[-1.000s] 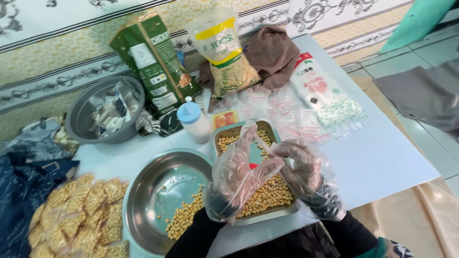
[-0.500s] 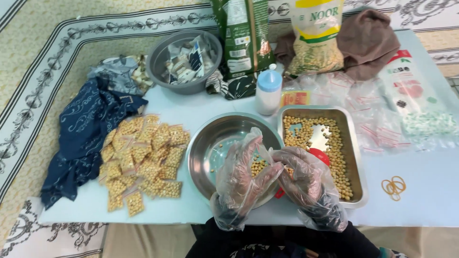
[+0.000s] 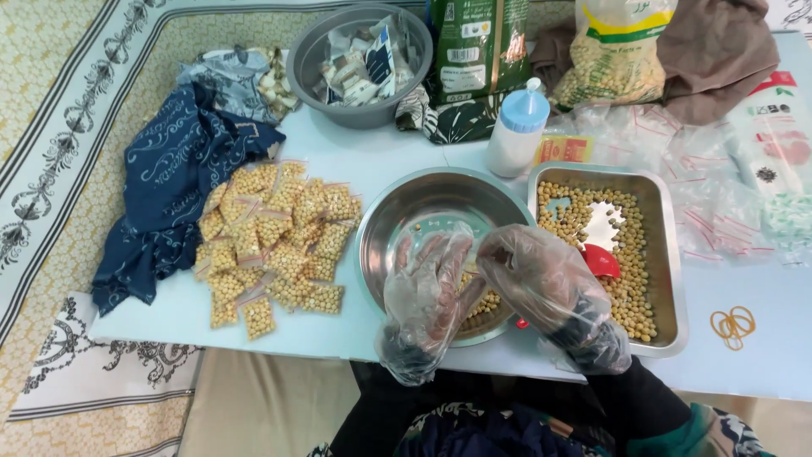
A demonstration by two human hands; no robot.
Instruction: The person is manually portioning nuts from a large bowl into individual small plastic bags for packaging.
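Both my hands wear loose clear plastic gloves and meet over the near side of a round steel bowl (image 3: 397, 203) that holds a few yellow beans. My left hand (image 3: 427, 292) has its fingers up and spread behind a small clear bag. My right hand (image 3: 550, 283) curls against it, fingertips at the bag's mouth; the bag itself is hard to make out through the gloves. Right of the bowl stands a rectangular steel tray (image 3: 668, 254) of beans with a red scoop (image 3: 602, 261) lying in it.
A heap of small filled bean bags (image 3: 279, 237) lies to the left, beside a blue cloth (image 3: 178, 186). Behind are a grey bowl (image 3: 321, 93) of packets, a blue-capped bottle (image 3: 516, 131), a green pack (image 3: 478, 51) and a bean sack (image 3: 613, 59). Rubber bands (image 3: 732, 323) and empty bags (image 3: 710, 211) lie to the right.
My view has swung left and down. Both hands moved from over the rectangular tray to over the round bowl, still together around the clear bag.
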